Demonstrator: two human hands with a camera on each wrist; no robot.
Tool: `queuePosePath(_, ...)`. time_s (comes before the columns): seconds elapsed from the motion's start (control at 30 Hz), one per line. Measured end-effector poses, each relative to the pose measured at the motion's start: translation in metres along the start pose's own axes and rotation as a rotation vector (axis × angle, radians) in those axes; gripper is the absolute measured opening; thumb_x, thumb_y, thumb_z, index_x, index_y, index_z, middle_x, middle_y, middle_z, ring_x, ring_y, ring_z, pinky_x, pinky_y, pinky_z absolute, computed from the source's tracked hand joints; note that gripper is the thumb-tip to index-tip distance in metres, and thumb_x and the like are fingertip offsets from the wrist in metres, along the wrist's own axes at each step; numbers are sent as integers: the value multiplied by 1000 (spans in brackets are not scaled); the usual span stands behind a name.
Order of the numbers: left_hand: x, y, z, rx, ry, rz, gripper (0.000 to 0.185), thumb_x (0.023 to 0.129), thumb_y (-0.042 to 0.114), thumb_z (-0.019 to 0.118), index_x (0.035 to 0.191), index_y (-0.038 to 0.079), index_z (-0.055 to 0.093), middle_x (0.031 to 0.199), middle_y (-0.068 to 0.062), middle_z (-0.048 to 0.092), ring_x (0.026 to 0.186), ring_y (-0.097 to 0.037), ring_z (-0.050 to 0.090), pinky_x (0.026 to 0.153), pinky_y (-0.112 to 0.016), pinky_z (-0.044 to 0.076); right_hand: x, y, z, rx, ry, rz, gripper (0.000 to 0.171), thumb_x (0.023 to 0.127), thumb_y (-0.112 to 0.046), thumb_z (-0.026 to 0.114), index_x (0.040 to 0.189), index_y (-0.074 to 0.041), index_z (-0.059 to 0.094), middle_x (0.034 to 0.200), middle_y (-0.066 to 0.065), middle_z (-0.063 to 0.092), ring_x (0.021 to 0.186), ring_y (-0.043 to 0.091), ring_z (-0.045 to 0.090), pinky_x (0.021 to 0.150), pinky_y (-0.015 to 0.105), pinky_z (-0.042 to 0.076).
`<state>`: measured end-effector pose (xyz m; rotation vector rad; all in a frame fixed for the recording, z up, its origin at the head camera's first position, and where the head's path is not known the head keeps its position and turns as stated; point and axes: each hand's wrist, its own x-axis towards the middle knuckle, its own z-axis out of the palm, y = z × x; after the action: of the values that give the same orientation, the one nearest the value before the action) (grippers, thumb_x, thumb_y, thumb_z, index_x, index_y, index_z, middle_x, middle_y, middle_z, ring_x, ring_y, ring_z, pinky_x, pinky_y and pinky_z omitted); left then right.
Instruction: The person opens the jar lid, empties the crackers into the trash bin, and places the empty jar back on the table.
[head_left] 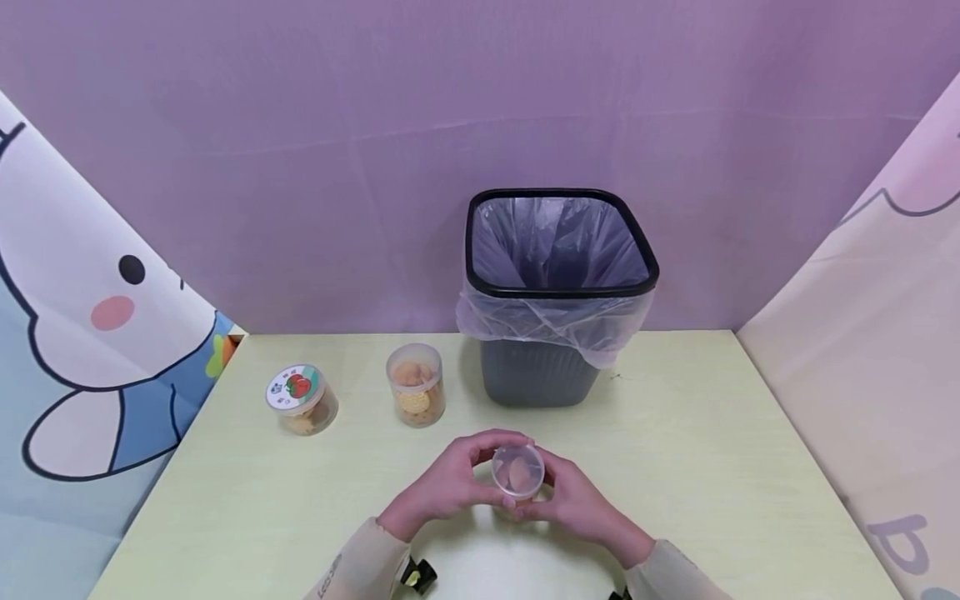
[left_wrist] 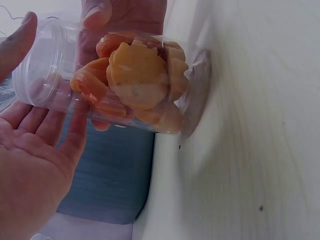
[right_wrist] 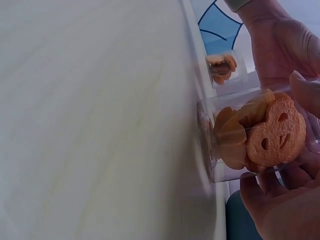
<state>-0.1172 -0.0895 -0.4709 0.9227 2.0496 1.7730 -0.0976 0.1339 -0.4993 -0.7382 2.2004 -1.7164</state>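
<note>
Head view: left hand [head_left: 450, 487] and right hand [head_left: 576, 500] meet at the near centre of the pale green table [head_left: 712, 450], both curled around a small clear plastic jar [head_left: 517, 472] that holds orange biscuits. A second open biscuit jar [head_left: 415, 385] stands at 10 o'clock from the hands. A lidded jar [head_left: 301, 399] with a fruit sticker on top stands further out at 10 o'clock. A grey waste bin [head_left: 558, 296] lined with a clear bag stands at 12 o'clock, against the purple backdrop.

Left wrist view: the clear plastic jar [left_wrist: 130, 85] has its base on the table [left_wrist: 260, 125]. The left hand [left_wrist: 35, 165] lies with palm exposed and fingers only lightly bent, their tips against the jar wall and the thumb near its rim. Fingers of the right hand [left_wrist: 122, 20] show behind the jar.

Right wrist view: the right hand [right_wrist: 280, 200] cups the jar [right_wrist: 255, 135] from below, fingers curled on its wall. A biscuit with a face pattern shows through the plastic. The left hand [right_wrist: 280, 40] holds the far side.
</note>
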Motion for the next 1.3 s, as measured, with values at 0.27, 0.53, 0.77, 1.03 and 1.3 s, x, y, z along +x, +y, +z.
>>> queuePosePath(0.27, -2, 2, 2, 11, 17, -21, 68, 73, 8, 88, 135, 14, 61, 136, 2, 61, 128, -18, 52, 109, -42, 38, -1, 3, 1, -1, 11, -29, 70, 74, -12, 87, 137, -15, 57, 131, 1, 62, 123, 23, 56, 107, 38, 41)
queuePosePath(0.53, -2, 4, 2, 18, 33, -22, 68, 72, 7, 89, 134, 14, 62, 134, 2, 61, 127, -18, 53, 108, -42, 39, -1, 5, 1, -6, 11, -48, 70, 74, -14, 87, 137, -16, 57, 131, 3, 63, 123, 24, 57, 107, 39, 41)
queuePosePath(0.77, -3, 4, 3, 6, 53, -43, 68, 70, 8, 90, 133, 15, 64, 133, 3, 62, 126, -18, 54, 108, -40, 40, -1, 3, 1, 2, 10, -45, 73, 73, -14, 88, 138, -17, 56, 132, 3, 62, 123, 23, 57, 107, 37, 41)
queuePosePath(1.03, -6, 3, 8, 12, 126, -52, 68, 68, 9, 91, 130, 16, 65, 132, 6, 62, 126, -18, 54, 108, -44, 40, -1, 2, 5, -13, 45, -36, 69, 75, -20, 88, 136, -16, 57, 128, -2, 64, 120, 22, 58, 104, 37, 45)
queuePosePath(1.3, -12, 8, 20, 56, 235, -49, 67, 70, 12, 91, 131, 20, 63, 129, 10, 63, 125, -17, 54, 103, -54, 41, -2, -1, 9, -40, 80, -16, 66, 77, -26, 87, 135, -12, 58, 126, -2, 64, 119, 20, 59, 103, 38, 45)
